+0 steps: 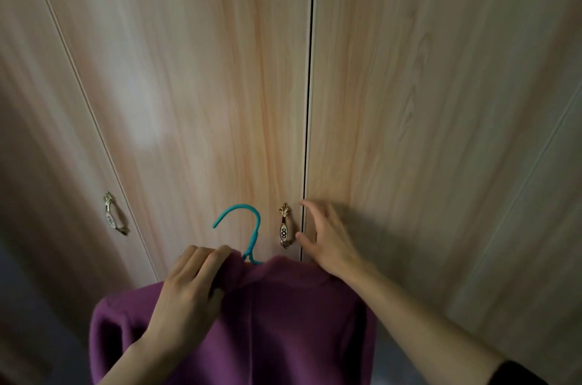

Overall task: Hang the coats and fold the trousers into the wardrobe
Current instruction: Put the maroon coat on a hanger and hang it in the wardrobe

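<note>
A purple coat [283, 321] hangs on a teal hanger [248, 227] whose hook sticks up in front of the wardrobe doors. My left hand [189, 287] grips the coat at its collar, just left of the hanger's neck. My right hand [324, 236] is spread with fingers apart at the edge of the middle wardrobe door [204, 101], right beside its gold handle [284, 229] and over the dark gap between the doors. It holds nothing. The wardrobe doors look closed.
The light wood wardrobe fills the view. A right door [441, 101] adjoins the gap. A second gold handle [115, 214] sits on the left door. A dark strip of floor shows at the lower left.
</note>
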The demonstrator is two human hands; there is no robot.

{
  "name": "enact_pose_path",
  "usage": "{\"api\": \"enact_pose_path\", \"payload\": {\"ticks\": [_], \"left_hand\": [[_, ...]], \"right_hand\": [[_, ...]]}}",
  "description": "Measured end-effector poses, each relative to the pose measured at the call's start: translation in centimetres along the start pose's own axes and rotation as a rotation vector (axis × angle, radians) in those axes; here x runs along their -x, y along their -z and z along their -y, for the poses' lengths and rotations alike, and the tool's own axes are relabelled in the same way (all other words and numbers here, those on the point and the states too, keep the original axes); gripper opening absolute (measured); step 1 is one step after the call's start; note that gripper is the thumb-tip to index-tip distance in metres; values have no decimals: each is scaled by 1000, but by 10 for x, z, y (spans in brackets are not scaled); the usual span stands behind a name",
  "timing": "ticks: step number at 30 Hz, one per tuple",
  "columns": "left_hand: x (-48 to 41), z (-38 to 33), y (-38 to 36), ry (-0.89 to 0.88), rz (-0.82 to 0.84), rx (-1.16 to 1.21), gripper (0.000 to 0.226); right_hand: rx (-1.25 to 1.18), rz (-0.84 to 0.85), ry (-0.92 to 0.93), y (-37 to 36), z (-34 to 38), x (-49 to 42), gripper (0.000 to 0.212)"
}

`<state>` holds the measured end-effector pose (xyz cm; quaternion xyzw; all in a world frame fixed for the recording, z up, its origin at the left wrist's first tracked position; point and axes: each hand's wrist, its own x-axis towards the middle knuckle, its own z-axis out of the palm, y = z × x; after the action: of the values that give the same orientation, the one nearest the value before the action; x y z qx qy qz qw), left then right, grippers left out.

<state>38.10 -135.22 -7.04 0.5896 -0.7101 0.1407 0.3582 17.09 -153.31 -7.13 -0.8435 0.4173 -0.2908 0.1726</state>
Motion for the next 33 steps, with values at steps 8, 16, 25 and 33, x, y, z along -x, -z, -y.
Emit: {"api": "enact_pose_path", "payload": {"ticks": [8,16,25,33], "left_hand": [[4,12,11,-35,30,60,46],[26,27,37,-141,41,152,48],[37,21,44,-291,36,249,42],[36,-10,31,-405,38,365,40]], "right_hand": [[163,82,-128,-2,21,11,81],[106,-36,-227,-15,45,70,51],[452,-241,-263,3,77,160,60],[653,-188,-332,37,98,217,54]]}}
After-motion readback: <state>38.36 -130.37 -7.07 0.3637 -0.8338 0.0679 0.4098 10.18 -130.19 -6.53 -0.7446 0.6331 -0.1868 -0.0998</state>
